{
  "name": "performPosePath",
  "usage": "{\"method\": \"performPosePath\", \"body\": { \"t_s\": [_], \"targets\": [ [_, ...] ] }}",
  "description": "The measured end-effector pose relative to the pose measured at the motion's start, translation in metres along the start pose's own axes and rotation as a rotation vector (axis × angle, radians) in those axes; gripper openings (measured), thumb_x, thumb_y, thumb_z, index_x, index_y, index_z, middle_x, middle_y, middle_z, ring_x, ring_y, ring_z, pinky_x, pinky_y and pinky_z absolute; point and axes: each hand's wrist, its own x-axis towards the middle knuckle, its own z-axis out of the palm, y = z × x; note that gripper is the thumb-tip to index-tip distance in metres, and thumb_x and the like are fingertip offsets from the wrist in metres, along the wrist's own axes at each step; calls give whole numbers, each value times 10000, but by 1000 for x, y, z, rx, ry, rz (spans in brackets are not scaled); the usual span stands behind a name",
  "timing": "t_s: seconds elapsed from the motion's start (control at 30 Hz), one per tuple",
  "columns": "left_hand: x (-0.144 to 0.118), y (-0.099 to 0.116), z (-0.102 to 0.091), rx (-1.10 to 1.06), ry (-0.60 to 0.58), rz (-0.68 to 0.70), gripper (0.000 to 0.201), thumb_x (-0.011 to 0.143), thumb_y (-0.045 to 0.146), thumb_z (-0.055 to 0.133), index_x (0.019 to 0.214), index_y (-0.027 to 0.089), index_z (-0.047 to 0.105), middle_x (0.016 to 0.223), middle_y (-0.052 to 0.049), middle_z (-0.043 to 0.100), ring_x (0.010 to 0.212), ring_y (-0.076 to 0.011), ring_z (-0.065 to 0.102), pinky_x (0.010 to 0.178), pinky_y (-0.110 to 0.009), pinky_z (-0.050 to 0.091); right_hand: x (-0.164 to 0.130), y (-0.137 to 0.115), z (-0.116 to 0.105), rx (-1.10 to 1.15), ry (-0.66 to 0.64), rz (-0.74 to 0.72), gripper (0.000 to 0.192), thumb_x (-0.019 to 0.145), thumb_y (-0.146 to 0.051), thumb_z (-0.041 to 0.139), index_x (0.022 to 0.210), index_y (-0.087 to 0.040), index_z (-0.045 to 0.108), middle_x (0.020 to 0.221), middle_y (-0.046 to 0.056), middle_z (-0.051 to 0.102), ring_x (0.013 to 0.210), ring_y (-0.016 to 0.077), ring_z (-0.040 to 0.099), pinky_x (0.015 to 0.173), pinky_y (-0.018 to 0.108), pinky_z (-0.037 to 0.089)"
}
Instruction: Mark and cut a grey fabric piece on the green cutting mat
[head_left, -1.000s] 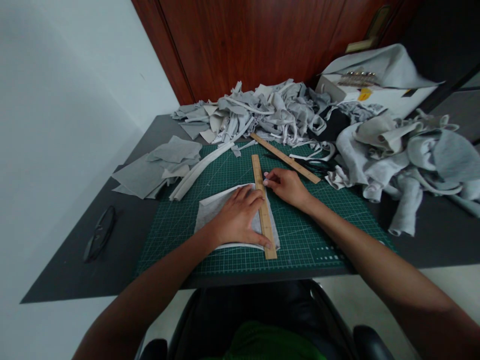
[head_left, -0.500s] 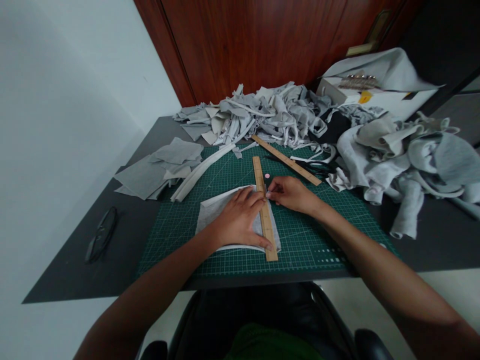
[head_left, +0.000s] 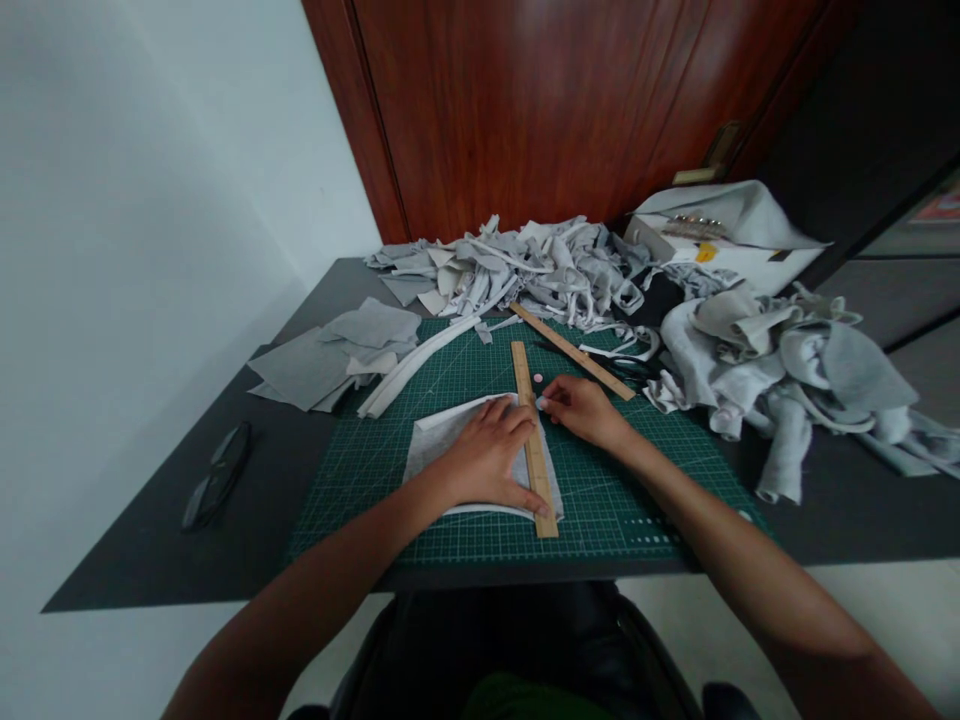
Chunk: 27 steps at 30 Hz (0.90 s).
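Note:
My left hand (head_left: pixel 491 455) lies spread over a folded piece of grey fabric (head_left: pixel 431 440), with fingers and thumb pressing on a wooden ruler (head_left: pixel 523 375). The ruler runs lengthwise near the fabric's right edge and extends past it at both ends. In my right hand (head_left: pixel 581 408), thumb and fingertips pinch a small pale-blue piece that looks like tailor's chalk (head_left: pixel 541 403), beside the ruler's right edge near the fabric's top corner. A small pink disc (head_left: pixel 538 378) lies on the green cutting mat (head_left: pixel 600 480) just beyond it.
A second wooden ruler (head_left: pixel 574 350) lies diagonally beside black scissors (head_left: pixel 630 370). Fabric scraps (head_left: pixel 525 265) heap at the back, and crumpled cloth (head_left: pixel 795 370) fills the right. Flat grey pieces (head_left: pixel 322 355), a white strip (head_left: pixel 412 370) and eyeglasses (head_left: pixel 217 478) lie left. A white box (head_left: pixel 735 260) stands back right.
The view has tilted up a little, so the scene sits lower. My right hand with the chalk has shifted slightly away from me along the ruler. My left hand stays pressed in place.

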Motion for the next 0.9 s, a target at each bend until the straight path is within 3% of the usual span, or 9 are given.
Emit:
{"method": "performPosePath", "body": {
  "t_s": [0.47,0.7,0.9],
  "targets": [
    [0,-2,2,47,-9,6,1237,580,961,692,1468,122,498,1522,-206,524,1483,-479,368,1250,-619,268,-27,-25,16,-199,162,-81,106,876,-117,655,845,-213,687,791,55,775,742,230,724,700,313,505],
    [-1,-1,6,75,21,11,1160,578,951,710,1414,163,547,1519,-166,528,1484,-462,360,1254,-574,275,-55,-21,19,-230,227,-21,80,900,-154,651,853,-196,700,797,52,775,728,203,715,694,288,502],
    [-1,-1,6,76,28,14,1165,580,948,713,1435,180,527,1530,-157,515,1482,-458,360,1250,-573,273,-48,-15,18,-225,266,36,153,879,-224,721,1021,-171,740,835,54,787,712,194,724,676,283,540]
  ]
}}
